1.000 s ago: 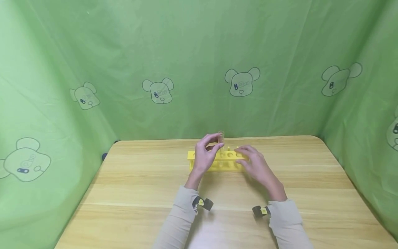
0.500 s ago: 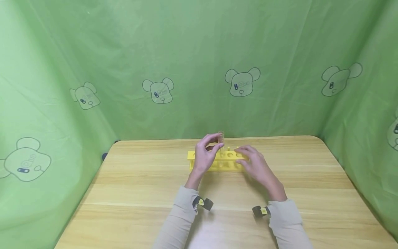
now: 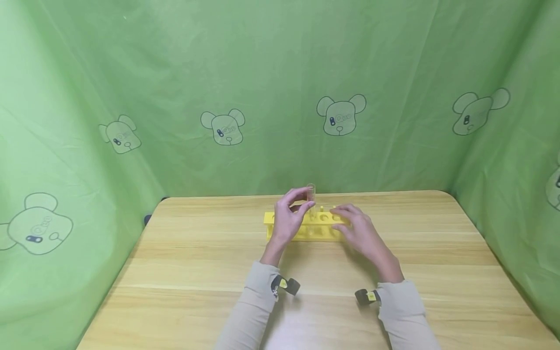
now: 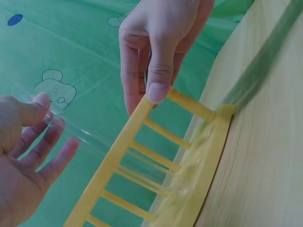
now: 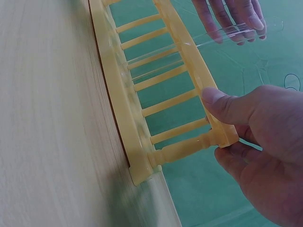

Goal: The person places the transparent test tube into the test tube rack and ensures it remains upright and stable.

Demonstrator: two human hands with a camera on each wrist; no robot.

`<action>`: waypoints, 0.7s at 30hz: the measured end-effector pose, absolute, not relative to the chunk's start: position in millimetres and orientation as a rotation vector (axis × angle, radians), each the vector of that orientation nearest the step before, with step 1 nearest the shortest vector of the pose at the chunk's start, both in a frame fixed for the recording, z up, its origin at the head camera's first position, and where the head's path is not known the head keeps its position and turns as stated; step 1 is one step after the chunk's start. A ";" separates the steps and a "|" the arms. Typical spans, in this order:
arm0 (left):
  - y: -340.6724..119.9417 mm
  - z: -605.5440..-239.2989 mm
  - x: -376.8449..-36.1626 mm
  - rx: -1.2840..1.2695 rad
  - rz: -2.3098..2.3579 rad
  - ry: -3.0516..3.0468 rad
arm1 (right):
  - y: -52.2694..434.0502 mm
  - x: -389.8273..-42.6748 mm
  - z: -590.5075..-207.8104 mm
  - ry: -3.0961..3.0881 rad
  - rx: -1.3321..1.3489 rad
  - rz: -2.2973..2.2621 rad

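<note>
Left hand: the left hand [image 3: 288, 218] is pinching the top of the glass tube [image 3: 311, 195] between thumb and fingers [image 4: 57, 125], just as in the two earlier pictures; no lift or drop is showing.
Glass tube: the tube is standing upright in a hole of the yellow rack [image 3: 306, 226], at 12 o'clock on the desk [image 3: 197, 272], its lower part passing down through the rack's bars [image 5: 156, 56].
Right hand: the right hand [image 3: 356, 232] is still steadying the rack's 3 o'clock end, thumb [image 5: 222, 105] pressing its top rail.
Meaning: nothing is moving, so the tube is probably seated or pausing mid-way.
</note>
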State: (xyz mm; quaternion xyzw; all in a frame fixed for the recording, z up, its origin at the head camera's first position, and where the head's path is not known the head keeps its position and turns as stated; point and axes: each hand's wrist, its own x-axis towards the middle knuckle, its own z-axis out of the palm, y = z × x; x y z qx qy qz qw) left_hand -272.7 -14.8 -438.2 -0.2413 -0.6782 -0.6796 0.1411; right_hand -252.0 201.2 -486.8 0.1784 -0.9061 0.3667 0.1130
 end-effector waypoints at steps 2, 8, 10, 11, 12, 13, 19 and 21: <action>-14.8 -438.4 -272.9 -0.694 -1.974 -1.959 | 200.8 -251.9 -486.3 -2.654 0.525 1.073; -14.9 -439.3 -273.2 -0.683 -1.983 -1.970 | 200.2 -252.0 -486.9 -2.657 0.521 1.076; -15.2 -439.7 -273.1 -0.682 -1.980 -1.971 | 200.2 -252.3 -487.7 -2.656 0.525 1.072; -15.3 -439.7 -273.2 -0.682 -1.978 -1.970 | 200.2 -252.5 -488.0 -2.655 0.527 1.070; -15.4 -439.6 -273.2 -0.684 -1.972 -1.972 | 200.3 -252.6 -488.3 -2.652 0.529 1.070; -15.6 -439.3 -273.1 -0.688 -1.969 -1.974 | 200.5 -252.8 -488.7 -2.649 0.531 1.067; -16.8 -438.4 -273.2 -0.706 -1.959 -1.987 | 201.7 -253.2 -490.2 -2.639 0.542 1.057; -17.1 -438.5 -273.5 -0.717 -1.965 -1.983 | 202.1 -253.2 -490.1 -2.646 0.539 1.052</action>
